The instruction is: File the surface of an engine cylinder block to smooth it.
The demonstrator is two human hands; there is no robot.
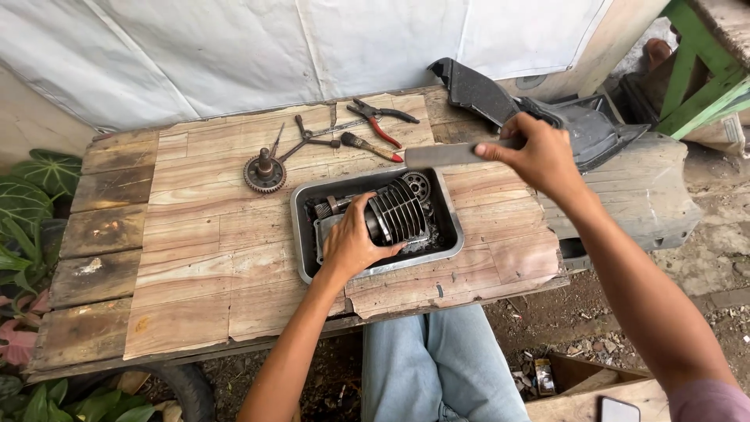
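My left hand [349,241] grips a finned metal engine cylinder [396,215] that lies on its side in a grey metal tray [446,209] on a wooden table [195,258]. Other dark engine parts lie in the tray around it. My right hand [535,155] is raised over the table's far right, holding a flat metal file [441,155] by one end, its blade pointing left above the tray.
Behind the tray lie a toothed gear [264,173], a small brush [369,146], red-handled pliers [383,117] and a dark tool [311,137]. A black plastic vehicle panel [578,129] rests off the table's right end. Leafy plants [23,203] stand at the left, and white sheeting hangs behind.
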